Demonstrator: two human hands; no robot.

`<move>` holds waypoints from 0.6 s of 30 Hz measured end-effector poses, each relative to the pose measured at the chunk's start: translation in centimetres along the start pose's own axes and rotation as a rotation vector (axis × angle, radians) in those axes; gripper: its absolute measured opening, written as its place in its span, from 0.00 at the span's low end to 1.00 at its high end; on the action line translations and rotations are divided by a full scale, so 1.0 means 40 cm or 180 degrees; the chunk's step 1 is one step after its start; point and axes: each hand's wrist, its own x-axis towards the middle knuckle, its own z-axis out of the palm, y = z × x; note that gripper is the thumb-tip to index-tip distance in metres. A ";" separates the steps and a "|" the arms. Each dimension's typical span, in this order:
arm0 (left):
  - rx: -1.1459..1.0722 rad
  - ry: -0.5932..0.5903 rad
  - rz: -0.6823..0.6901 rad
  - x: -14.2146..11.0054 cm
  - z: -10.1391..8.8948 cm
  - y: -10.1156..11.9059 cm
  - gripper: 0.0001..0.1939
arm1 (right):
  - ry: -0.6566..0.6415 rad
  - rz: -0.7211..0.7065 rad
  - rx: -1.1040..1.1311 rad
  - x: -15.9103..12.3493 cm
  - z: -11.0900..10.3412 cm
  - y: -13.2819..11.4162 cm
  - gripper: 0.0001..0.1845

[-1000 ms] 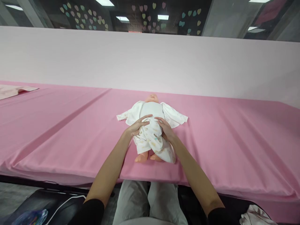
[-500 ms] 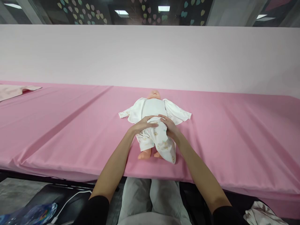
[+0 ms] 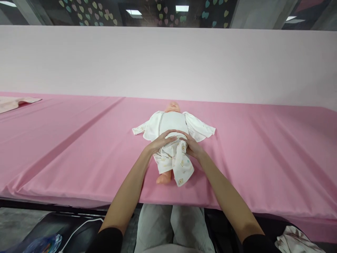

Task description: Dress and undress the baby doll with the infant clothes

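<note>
The doll (image 3: 173, 121) lies on the pink sheet (image 3: 79, 158); its body seems stiff, its printed trousers (image 3: 181, 165) soft, better taken by the waist. There, left hand (image 3: 161, 142) and right hand (image 3: 193, 147) rest with fingers half-curled; gripping, I cannot tell. Compared with earlier, the loose trouser leg lies more inward, hiding one foot.

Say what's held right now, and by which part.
Patterned pants, by the waist: left hand and right hand on opposite sides, over the doll. Grip firmness can't be told.
</note>
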 end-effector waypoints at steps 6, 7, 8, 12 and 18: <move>-0.0480 -0.0236 -0.0077 -0.005 -0.015 -0.011 0.33 | 0.0047 -0.0053 -0.0221 0.000 0.003 0.005 0.27; -0.0676 -0.0214 -0.0056 -0.003 -0.020 -0.017 0.32 | -0.0007 -0.0055 -0.0308 -0.002 0.005 0.004 0.26; -0.0841 -0.0177 -0.0053 -0.001 -0.024 -0.023 0.31 | -0.0092 -0.0048 -0.0385 -0.005 0.006 0.003 0.26; -0.1131 -0.0096 -0.0184 0.009 -0.037 -0.039 0.30 | -0.0308 -0.0040 -0.0441 -0.008 0.008 0.006 0.32; -0.0919 -0.0273 -0.0308 0.006 -0.034 -0.025 0.29 | 0.0062 -0.0004 -0.0096 0.002 0.013 0.015 0.31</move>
